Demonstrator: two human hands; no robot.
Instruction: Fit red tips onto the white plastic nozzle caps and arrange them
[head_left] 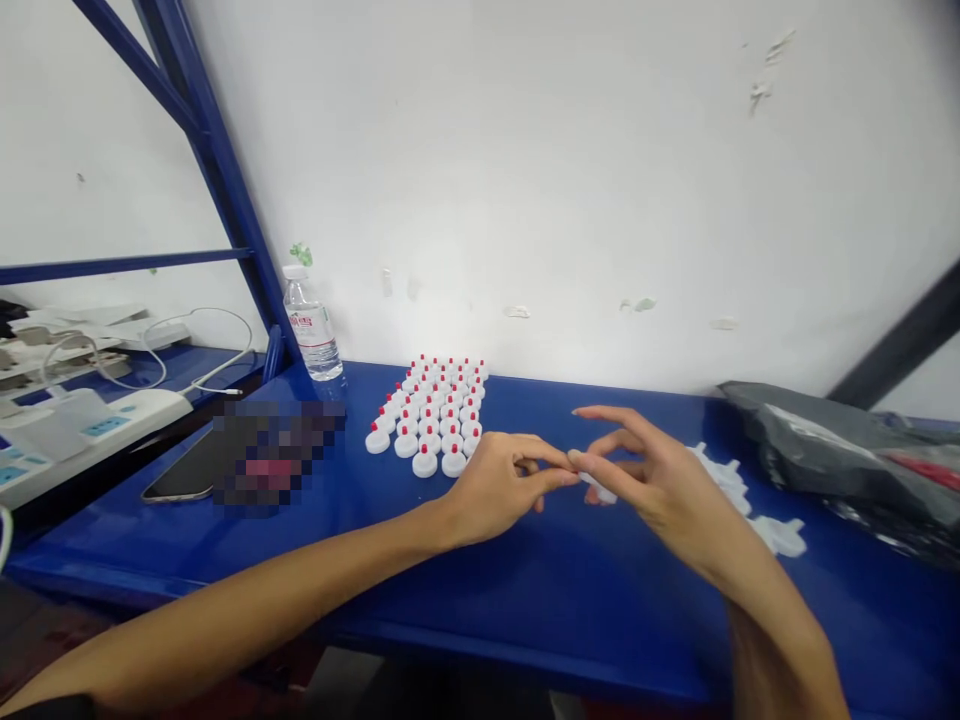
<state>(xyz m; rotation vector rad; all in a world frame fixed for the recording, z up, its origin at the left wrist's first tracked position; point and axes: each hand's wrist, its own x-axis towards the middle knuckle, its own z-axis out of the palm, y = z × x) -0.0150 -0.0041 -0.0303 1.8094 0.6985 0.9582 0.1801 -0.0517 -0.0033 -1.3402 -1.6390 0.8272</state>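
Over the middle of the blue table, my two hands meet at the fingertips. My right hand [641, 470] grips a small white plastic piece [602, 487] between its thumb and the fingers under it, with the index finger raised. Most of that piece is hidden by the fingers. My left hand [506, 485] is closed in a pinch against the right thumb tip and the edge of the piece; whatever lies between its fingertips is too small to make out. Left of my hands stand several white caps with red tips [429, 435] in rows. Translucent white plastic pieces [724, 480] lie beyond my right wrist.
A water bottle [311, 325] stands by the wall at the back left. Nearer lies a phone [184, 470] beside a blurred-out patch. A power strip [97, 430] with cables is at far left. A dark plastic bag [832, 450] lies on the right of the blue table [480, 590].
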